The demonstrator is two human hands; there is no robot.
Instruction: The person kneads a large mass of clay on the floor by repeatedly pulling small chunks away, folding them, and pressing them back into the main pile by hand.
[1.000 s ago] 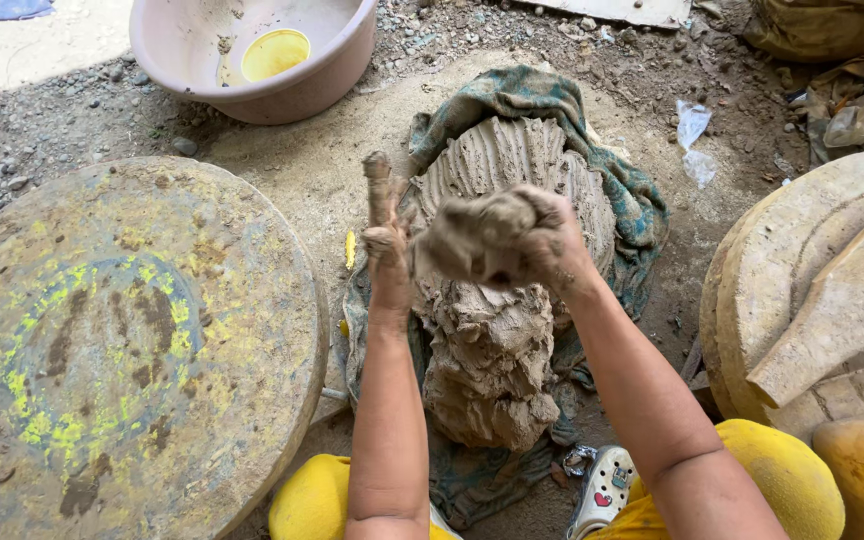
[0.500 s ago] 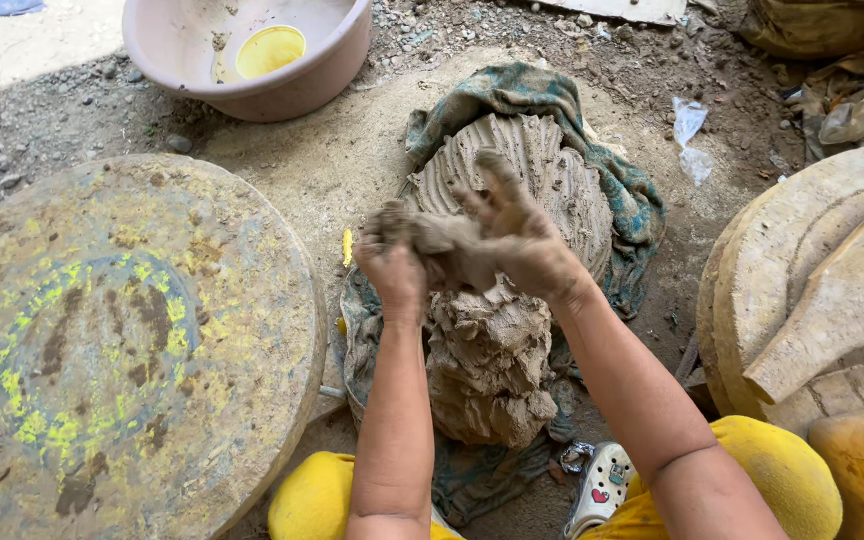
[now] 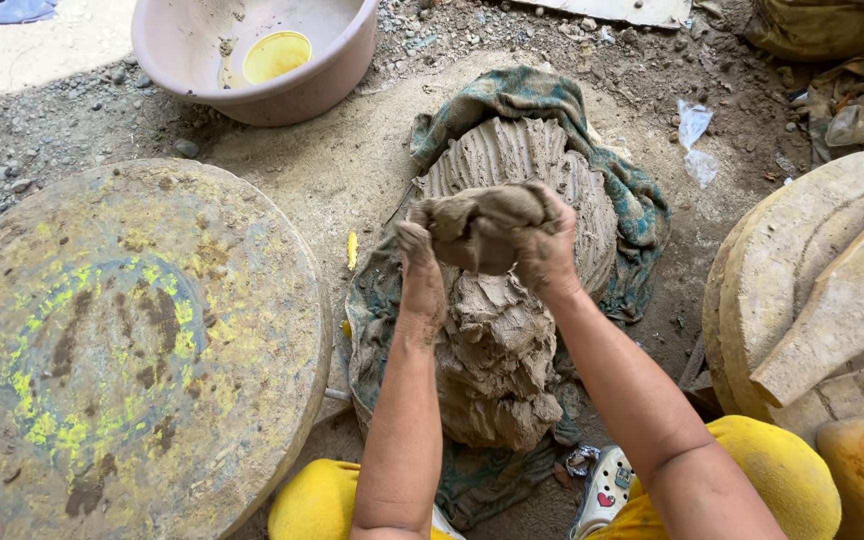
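Note:
Both hands are caked in wet clay. My left hand (image 3: 419,270) and my right hand (image 3: 544,250) together grip a brown lump of clay (image 3: 477,225), held just above a big clay mound (image 3: 497,330). The mound's far part is scored with grooves (image 3: 512,155), its near part is torn and ragged. It rests on a teal cloth (image 3: 592,170) spread on the dirt ground. A small yellow piece (image 3: 352,250) lies on the ground left of the mound.
A round stone slab (image 3: 132,340) with yellow-green stains lies at left. A pink basin (image 3: 252,55) holding a yellow bowl (image 3: 276,55) sits at the back. A pale round block (image 3: 812,280) stands at right, an orange container (image 3: 862,470) at bottom right. Gravel covers the back ground.
A second ago my left hand held an upright clay-covered stick beside the lump. The stick is gone from view now, and both hands have closed on the clay lump, pressing it together.

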